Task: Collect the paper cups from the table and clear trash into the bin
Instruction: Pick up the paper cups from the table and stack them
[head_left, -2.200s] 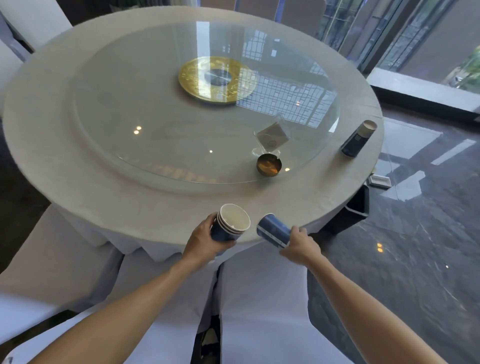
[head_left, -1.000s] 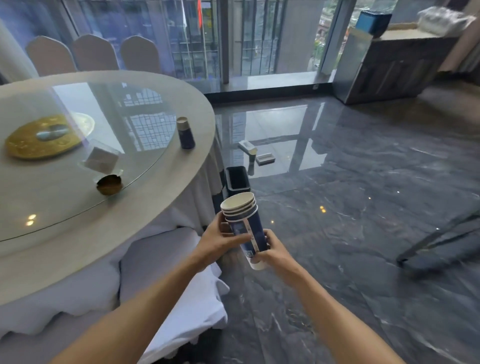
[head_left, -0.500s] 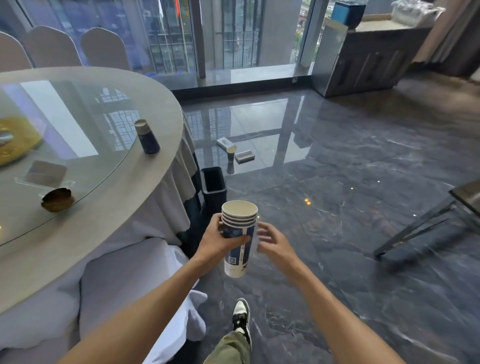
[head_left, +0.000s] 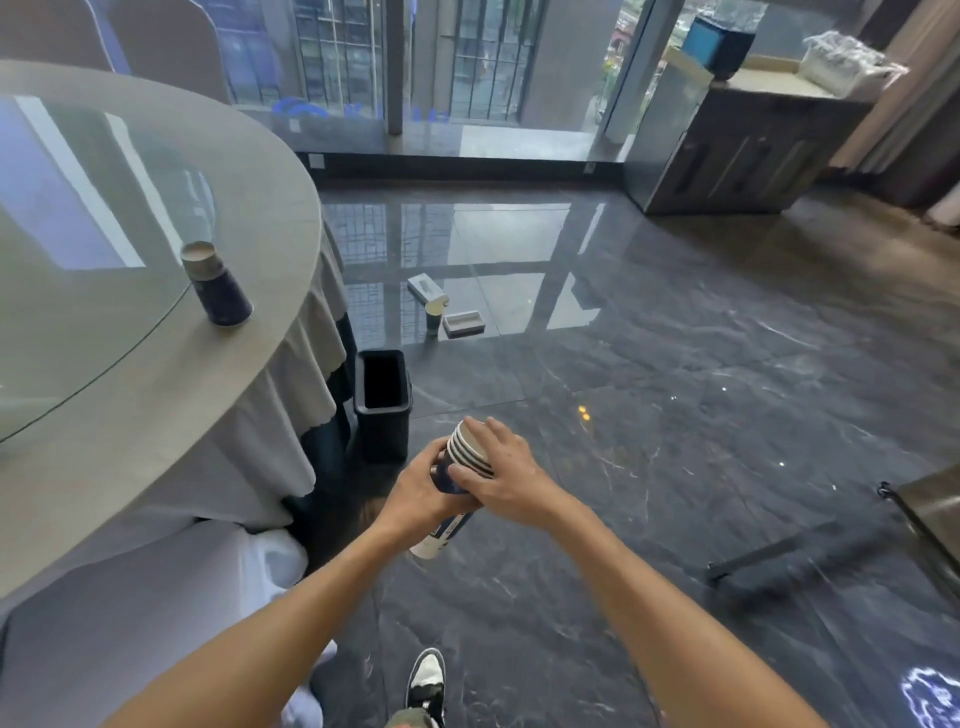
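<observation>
Two hands are wrapped around one stack of paper cups, held over the dark marble floor in front of the person. About four nested rims are counted at the stack's upper end, though the exact number cannot be told, as part of the mouth is covered. The left hand is closed around the blue middle of the stack from the left, while the right hand is laid over the top and right side, its fingers curled across the rims. The stack is tilted, and its white base is seen poking out below both hands. One more group of nested cups is left standing on the round table, near its edge, well apart from either hand. One black bin is seen on the floor just beside the tablecloth, beyond the held stack. One cup and two small boxes are seen farther off on the floor.
</observation>
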